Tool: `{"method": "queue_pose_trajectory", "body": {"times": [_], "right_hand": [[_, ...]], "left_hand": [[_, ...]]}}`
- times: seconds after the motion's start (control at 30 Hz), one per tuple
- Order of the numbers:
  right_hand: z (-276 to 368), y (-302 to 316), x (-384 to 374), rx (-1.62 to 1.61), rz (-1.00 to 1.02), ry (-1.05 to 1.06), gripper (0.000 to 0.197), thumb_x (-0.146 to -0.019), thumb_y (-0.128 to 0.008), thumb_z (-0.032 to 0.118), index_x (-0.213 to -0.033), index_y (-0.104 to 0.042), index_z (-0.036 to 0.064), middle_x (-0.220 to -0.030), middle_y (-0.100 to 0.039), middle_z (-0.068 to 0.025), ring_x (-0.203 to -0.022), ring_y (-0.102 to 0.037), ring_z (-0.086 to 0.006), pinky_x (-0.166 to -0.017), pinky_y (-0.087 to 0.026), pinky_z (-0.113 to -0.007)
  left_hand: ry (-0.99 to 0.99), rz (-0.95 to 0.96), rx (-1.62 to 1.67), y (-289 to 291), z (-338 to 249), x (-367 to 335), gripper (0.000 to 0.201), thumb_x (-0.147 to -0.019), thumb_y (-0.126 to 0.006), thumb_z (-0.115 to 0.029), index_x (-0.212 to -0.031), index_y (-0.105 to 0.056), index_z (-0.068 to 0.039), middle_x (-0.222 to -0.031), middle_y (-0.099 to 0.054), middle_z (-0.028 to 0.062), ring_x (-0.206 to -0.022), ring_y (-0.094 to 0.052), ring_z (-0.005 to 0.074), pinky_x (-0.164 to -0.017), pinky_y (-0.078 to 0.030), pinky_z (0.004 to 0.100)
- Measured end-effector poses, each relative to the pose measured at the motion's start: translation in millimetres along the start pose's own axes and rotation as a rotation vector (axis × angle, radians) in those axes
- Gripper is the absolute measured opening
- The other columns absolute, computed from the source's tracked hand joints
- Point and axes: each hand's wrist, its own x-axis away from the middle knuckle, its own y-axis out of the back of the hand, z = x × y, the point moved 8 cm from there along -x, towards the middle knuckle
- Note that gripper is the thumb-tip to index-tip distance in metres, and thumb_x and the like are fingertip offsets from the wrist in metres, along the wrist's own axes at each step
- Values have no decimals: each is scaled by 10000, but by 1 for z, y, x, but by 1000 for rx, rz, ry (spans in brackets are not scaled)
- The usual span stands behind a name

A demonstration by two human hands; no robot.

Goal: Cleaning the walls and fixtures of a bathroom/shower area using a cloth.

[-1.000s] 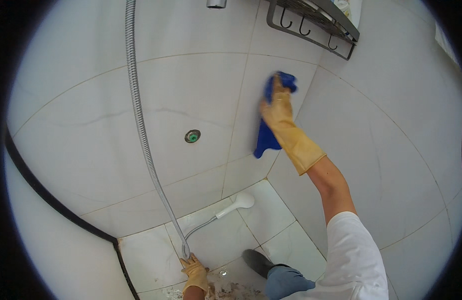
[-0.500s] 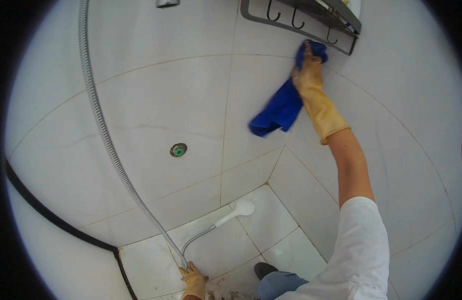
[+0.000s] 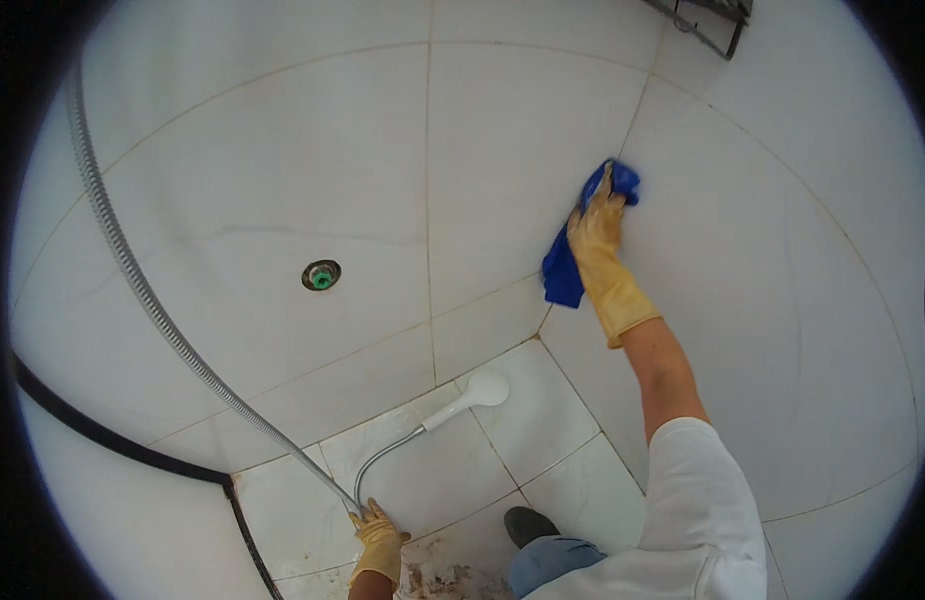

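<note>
My right hand (image 3: 598,230), in a yellow rubber glove, presses a blue cloth (image 3: 563,272) against the tiled wall at the corner where two walls meet. Part of the cloth bunches beyond the fingertips, and the rest hangs below the palm. Low down, my left hand (image 3: 380,540), gloved in yellow too, has its fingers spread beside the bottom bend of a ribbed metal shower hose (image 3: 173,335). Whether the fingers touch the hose is hard to make out. The hose's other end joins a white shower head (image 3: 486,389) lying on the floor near the wall.
A dark metal rack (image 3: 728,30) with hooks is fixed high on the right wall. A round fitting with a green centre (image 3: 322,275) sits in the facing wall. Black edging (image 3: 113,430) runs along the left. My dark shoe (image 3: 530,525) stands on the floor by brownish dirt (image 3: 453,580).
My right hand has slid down the wall corner with the blue cloth, away from the rack. The view has tilted lower, and my left hand stays by the hose bend.
</note>
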Motion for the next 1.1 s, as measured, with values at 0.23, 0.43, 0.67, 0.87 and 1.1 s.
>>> {"method": "queue_pose_trajectory", "body": {"times": [0.23, 0.43, 0.67, 0.87, 1.1], "right_hand": [[-57, -92, 132, -1, 91, -115, 958, -800, -723, 38, -1585, -172, 44, -1241, -490, -316, -1157, -513, -463, -1039, -426, -443], [52, -29, 111, -412, -39, 94, 880, -770, -668, -17, -1555, -270, 10, -1237, -503, -301, -1127, -508, -461, -1021, -418, -475], [214, 39, 111, -557, 164, 372, 379, -770, -689, 124, -1149, -702, 110, -927, -670, -146, -792, -615, -401, -690, -505, -521], [252, 80, 97, -551, -85, 1101, 212, -822, -633, 224, -988, -740, 147, -848, -680, -86, -791, -649, -301, -674, -534, -456], [95, 104, -60, -169, -329, 502, 790, -745, -721, 131, -1493, -466, 145, -982, -614, -205, -880, -594, -387, -786, -513, -496]], "left_hand": [[15, -48, 99, 2, -1, 8, 1506, -616, -845, -669, -1582, 152, -85, -1667, -79, 216, -1534, -19, 426, -1248, -38, 531], [1, -68, 105, -5, 21, 11, 1549, -603, -889, -609, -1564, 178, -27, -1635, -24, 319, -1532, -51, 429, -1257, -60, 451], [0, 9, 42, 4, -1, 4, 1564, -598, -858, -673, -1557, 189, -17, -1641, -20, 305, -1543, -33, 385, -1256, -8, 446], [34, -13, 61, -6, 17, -4, 1566, -586, -845, -702, -1564, 184, -39, -1654, -57, 263, -1539, -69, 385, -1256, 18, 446], [6, -14, 24, 6, 3, 9, 1542, -625, -821, -702, -1553, 193, -3, -1655, -80, 257, -1550, -52, 348, -1247, 47, 498]]}}
